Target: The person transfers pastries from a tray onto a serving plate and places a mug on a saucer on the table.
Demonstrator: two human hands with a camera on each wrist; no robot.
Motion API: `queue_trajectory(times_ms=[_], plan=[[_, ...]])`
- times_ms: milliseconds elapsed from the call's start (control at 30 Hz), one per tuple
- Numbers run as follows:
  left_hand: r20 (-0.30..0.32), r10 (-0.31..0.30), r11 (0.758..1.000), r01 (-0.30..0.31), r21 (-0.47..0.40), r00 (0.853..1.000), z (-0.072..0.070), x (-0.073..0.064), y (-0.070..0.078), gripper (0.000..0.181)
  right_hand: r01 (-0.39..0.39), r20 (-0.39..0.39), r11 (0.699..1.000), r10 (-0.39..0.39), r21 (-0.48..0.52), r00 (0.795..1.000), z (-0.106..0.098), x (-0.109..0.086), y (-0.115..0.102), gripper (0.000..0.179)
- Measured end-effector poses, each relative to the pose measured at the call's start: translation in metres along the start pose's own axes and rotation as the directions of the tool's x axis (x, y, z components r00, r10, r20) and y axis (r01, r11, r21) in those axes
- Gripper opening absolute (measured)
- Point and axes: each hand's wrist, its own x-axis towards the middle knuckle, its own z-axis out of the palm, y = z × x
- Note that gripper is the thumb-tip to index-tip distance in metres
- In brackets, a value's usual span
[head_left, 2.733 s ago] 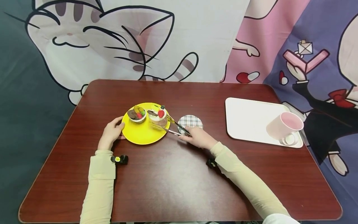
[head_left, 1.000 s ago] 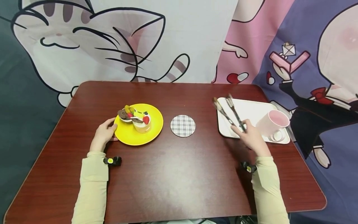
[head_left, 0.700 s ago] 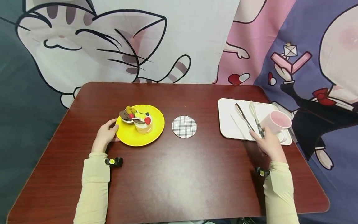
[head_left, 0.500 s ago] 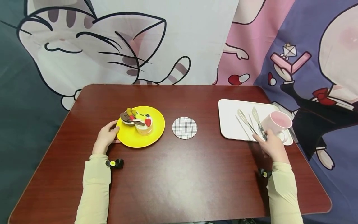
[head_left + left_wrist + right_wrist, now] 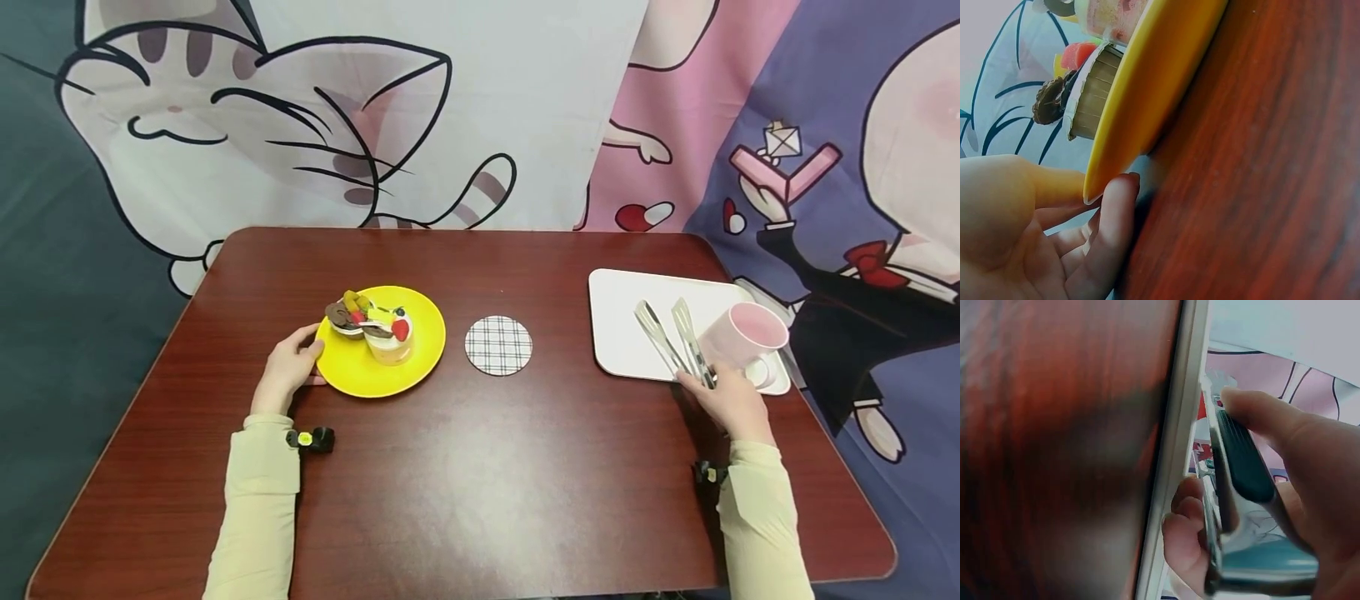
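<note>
My left hand [image 5: 285,367] pinches the near-left rim of a yellow plate [image 5: 360,371], thumb above and a finger underneath, as the left wrist view shows. Two toy desserts sit side by side on it: a cupcake [image 5: 1094,94] with a pleated wrapper and fruit on top, and a clear dessert cup [image 5: 390,350] with cream and a strawberry. At the right, my right hand [image 5: 731,404] grips metal food tongs [image 5: 692,337] by their dark grip pads [image 5: 1244,462]. Spread tong ends point away from me, over a white tray [image 5: 618,321].
A pink mug [image 5: 738,337] stands on the tray's right part, just beyond my right hand. Between plate and tray lies a round checked coaster [image 5: 498,346]. A printed cloth [image 5: 555,108] hangs behind the brown table [image 5: 465,467].
The tongs have left the dessert cup, which now sits against the cupcake, and moved right to low over the tray beside the mug. My left hand keeps the plate's rim.
</note>
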Motion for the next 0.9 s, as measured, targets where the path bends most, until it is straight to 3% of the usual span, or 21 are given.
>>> queue_trajectory(times_ms=[200, 300, 367, 400, 467, 567, 600, 633, 667, 767, 833, 900], plan=[[-0.001, -0.001, 1.0, 0.001, 0.009, 1.0, -0.001, 0.0, 0.0, 0.055, -0.027, -0.001, 1.0, 0.027, 0.002, 1.0, -0.003, -0.006, 0.005, 0.052], [-0.002, 0.002, 1.0, -0.002, 0.006, 1.0, -0.001, -0.001, 0.0, 0.056, -0.021, -0.078, 1.0, 0.022, 0.014, 0.997, -0.012, -0.013, 0.008, 0.046], [0.0, 0.001, 1.0, -0.001, 0.002, 1.0, -0.001, 0.0, -0.001, 0.056, -0.049, -0.182, 0.997, 0.06, 0.064, 0.982, -0.02, -0.017, 0.013, 0.039], [0.001, 0.002, 1.0, -0.002, 0.001, 1.0, 0.0, 0.0, 0.0, 0.056, -0.083, -0.25, 0.991, 0.106, 0.103, 0.962, -0.024, -0.019, 0.015, 0.037], [-0.003, 0.004, 1.0, -0.004, 0.0, 1.0, -0.001, -0.001, 0.0, 0.056, -0.152, -0.383, 0.958, 0.238, 0.242, 0.893, -0.032, -0.023, 0.02, 0.032], [-0.009, 0.003, 1.0, -0.003, 0.0, 1.0, -0.001, -0.001, 0.0, 0.056, -0.218, -0.448, 0.837, 0.468, 0.502, 0.762, -0.041, -0.025, 0.028, 0.017], [-0.008, 0.005, 1.0, -0.005, 0.0, 1.0, -0.001, -0.001, 0.0, 0.056, -0.221, -0.438, 0.796, 0.515, 0.563, 0.737, -0.043, -0.025, 0.031, 0.01], [-0.008, 0.005, 1.0, -0.005, -0.001, 1.0, -0.001, -0.001, -0.001, 0.056, -0.22, -0.399, 0.747, 0.551, 0.627, 0.733, -0.045, -0.025, 0.033, 0.004], [-0.008, 0.004, 1.0, -0.004, -0.002, 1.0, -0.001, -0.001, -0.001, 0.056, -0.226, -0.352, 0.705, 0.573, 0.673, 0.741, -0.046, -0.024, 0.035, 0.007], [-0.007, 0.0, 1.0, 0.0, -0.005, 1.0, -0.001, -0.001, -0.002, 0.055, -0.241, -0.234, 0.667, 0.539, 0.705, 0.809, -0.042, -0.019, 0.042, 0.011], [-0.005, -0.001, 1.0, 0.001, -0.007, 1.0, 0.0, -0.002, -0.002, 0.055, -0.239, -0.176, 0.683, 0.48, 0.69, 0.86, -0.036, -0.017, 0.045, 0.009], [-0.004, -0.002, 1.0, 0.002, -0.009, 1.0, 0.0, -0.002, -0.003, 0.055, -0.226, -0.15, 0.73, 0.411, 0.645, 0.899, -0.03, -0.016, 0.049, 0.006]])
